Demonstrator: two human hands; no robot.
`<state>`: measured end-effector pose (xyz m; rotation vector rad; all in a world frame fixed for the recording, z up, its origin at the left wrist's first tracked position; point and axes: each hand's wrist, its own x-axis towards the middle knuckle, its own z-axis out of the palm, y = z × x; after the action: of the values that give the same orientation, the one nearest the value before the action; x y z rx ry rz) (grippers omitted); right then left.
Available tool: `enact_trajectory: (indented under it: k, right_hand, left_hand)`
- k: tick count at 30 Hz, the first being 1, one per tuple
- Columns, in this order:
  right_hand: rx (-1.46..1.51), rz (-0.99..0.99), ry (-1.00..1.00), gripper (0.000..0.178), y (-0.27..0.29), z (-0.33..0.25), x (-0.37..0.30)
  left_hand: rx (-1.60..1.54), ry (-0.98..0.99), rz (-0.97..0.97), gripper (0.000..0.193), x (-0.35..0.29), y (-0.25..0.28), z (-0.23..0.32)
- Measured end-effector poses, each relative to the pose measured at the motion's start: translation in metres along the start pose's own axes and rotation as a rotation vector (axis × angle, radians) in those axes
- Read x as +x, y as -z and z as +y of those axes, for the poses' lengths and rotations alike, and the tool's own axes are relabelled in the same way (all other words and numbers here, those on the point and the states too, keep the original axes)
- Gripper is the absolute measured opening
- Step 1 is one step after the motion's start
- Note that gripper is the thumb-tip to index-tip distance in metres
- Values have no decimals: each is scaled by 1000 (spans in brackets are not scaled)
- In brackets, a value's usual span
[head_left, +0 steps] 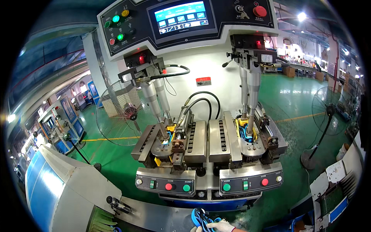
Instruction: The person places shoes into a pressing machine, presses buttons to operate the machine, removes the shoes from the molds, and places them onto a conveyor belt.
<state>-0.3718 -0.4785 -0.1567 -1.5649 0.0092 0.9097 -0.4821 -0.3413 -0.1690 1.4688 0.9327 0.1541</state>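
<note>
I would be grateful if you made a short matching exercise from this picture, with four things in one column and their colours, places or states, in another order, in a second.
Column one
1. Shoe
2. Display screen
3. Large round button at the right end of the upper panel
4. Floor

Column two
A. Green
B. Lit up, in the middle of the machine's upper panel
C. At the lower edge of the picture, with the right hand on it
D. Red

Right pairs: 1-C, 2-B, 3-D, 4-A
</note>
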Motion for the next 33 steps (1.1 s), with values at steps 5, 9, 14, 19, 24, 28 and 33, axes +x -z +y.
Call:
enact_trajectory:
  k: [5,9,14,19,24,28,33]
  right_hand:
    - [117,115,-85,36,0,-18,-27]
    - [309,45,-161,40,10,-81,-63]
    - [297,114,7,46,51,-107,-95]
    - [-435,293,837,38,119,-147,-120]
    - [784,405,254,21,173,-174,-119]
    - [708,551,181,14,219,-188,-123]
    - [617,777,178,39,256,-186,-145]
  left_hand:
    - [46,10,12,61,-5,-1,1]
    - [33,16,-52,53,-13,-5,24]
    - [-286,-28,-215,42,-36,-32,105]
    - [13,-317,-528,46,-35,-76,233]
    - [-42,-467,-633,40,10,-180,303]
    - [275,-696,-539,54,101,-296,319]
    - [657,-547,-231,83,177,-449,344]
